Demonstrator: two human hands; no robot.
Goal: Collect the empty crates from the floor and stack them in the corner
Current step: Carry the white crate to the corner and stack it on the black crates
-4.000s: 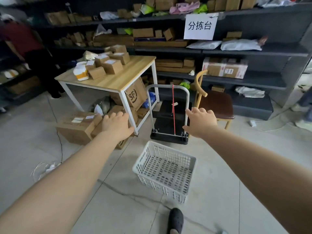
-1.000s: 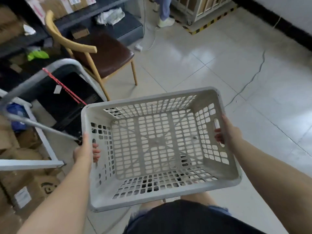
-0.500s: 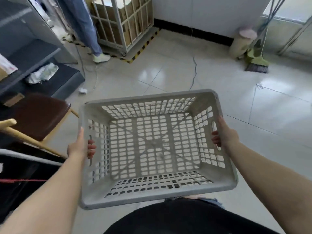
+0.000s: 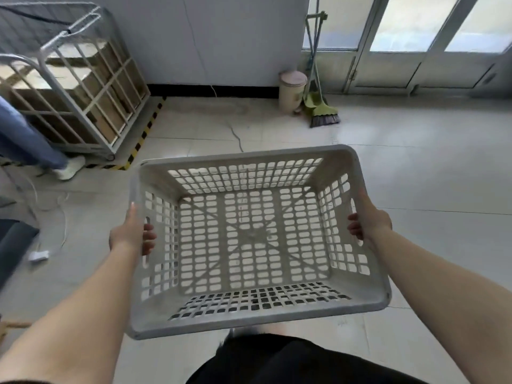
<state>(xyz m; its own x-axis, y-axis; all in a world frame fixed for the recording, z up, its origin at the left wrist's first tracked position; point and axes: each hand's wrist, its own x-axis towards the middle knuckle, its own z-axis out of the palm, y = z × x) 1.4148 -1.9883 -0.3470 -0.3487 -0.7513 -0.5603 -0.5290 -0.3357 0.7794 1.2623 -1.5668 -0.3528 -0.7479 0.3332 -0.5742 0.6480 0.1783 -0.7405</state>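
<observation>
A white perforated plastic crate [image 4: 249, 159] is held level in front of me at waist height, and nothing lies inside it. My left hand [image 4: 130, 234] grips its left side wall, with fingers curled through the handle slot. On the opposite wall my right hand [image 4: 371, 220] grips the right handle slot the same way. Both forearms reach in from the bottom of the head view. No other crate is in sight.
A metal roll cage [image 4: 74, 87] with cardboard boxes stands at the left on yellow-black floor tape. Beside it are a person's leg and white shoe [image 4: 69, 169]. A bin [image 4: 292, 91] and green broom [image 4: 321, 109] stand by the wall, glass doors [image 4: 415, 40] to the right. A white cable [image 4: 59, 209] lies at left.
I picked the crate up off the floor with both hands and turned right. The chair and trolley have left the view; the wall, bin, broom and doors now lie ahead.
</observation>
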